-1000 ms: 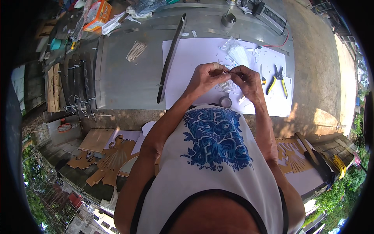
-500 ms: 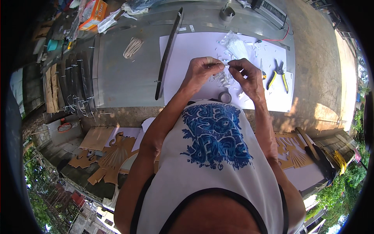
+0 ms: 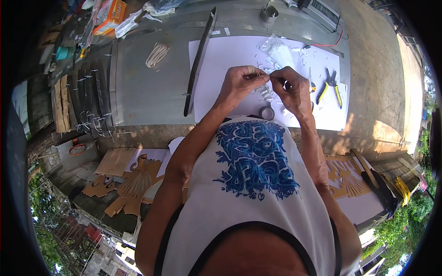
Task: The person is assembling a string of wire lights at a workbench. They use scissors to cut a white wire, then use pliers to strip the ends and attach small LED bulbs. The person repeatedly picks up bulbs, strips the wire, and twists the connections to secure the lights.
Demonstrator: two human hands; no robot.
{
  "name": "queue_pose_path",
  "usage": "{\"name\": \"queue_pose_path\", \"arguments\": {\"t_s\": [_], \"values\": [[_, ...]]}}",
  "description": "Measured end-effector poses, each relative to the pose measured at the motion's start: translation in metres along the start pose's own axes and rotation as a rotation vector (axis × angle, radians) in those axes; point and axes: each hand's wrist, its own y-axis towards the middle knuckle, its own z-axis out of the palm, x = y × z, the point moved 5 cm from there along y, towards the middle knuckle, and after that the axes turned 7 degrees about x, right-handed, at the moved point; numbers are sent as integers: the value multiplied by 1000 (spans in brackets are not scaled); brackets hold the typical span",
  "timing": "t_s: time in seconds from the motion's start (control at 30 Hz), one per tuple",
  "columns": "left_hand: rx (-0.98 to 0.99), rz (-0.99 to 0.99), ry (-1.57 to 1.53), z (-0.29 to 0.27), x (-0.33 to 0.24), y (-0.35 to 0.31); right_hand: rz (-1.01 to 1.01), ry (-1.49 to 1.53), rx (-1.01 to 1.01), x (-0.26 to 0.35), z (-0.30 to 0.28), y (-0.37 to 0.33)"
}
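My left hand [image 3: 240, 83] and my right hand [image 3: 291, 87] meet fingertip to fingertip over a white sheet [image 3: 214, 87]. Both are pinched closed on a thin pale wire-like strand [image 3: 263, 75], mostly hidden by the fingers. Beneath them lies a small heap of whitish bits and strands [image 3: 264, 93]. A grey tape roll [image 3: 266, 113] rests close to my body. Beyond the hands is a clear bag of thin white strips [image 3: 281, 51], with scraps around it. To the right of my right hand lie yellow-and-black pliers [image 3: 329, 87] and a slim pointed tool [image 3: 312, 82], partly hidden.
A long black bar [image 3: 199, 64] lies across the sheet's left edge. Farther left are a bundle of pale cord [image 3: 157, 55] and dark strips with wires [image 3: 90, 99]. At the back stand a round metal cup [image 3: 269, 15] and a box-shaped device [image 3: 318, 15] with a red lead.
The hands stay together, with the fingertips shifted slightly and the right fingers more curled. A whitish piece seen between them earlier is now mostly covered.
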Motion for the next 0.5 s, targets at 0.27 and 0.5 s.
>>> {"name": "queue_pose_path", "arguments": {"t_s": [0.27, 0.5], "values": [[-25, 30, 191, 7, -7, -3, -96, -113, -36, 13, 1, -4], [-17, 117, 231, 13, -26, -14, -100, -134, -69, 21, 4, -12]]}}
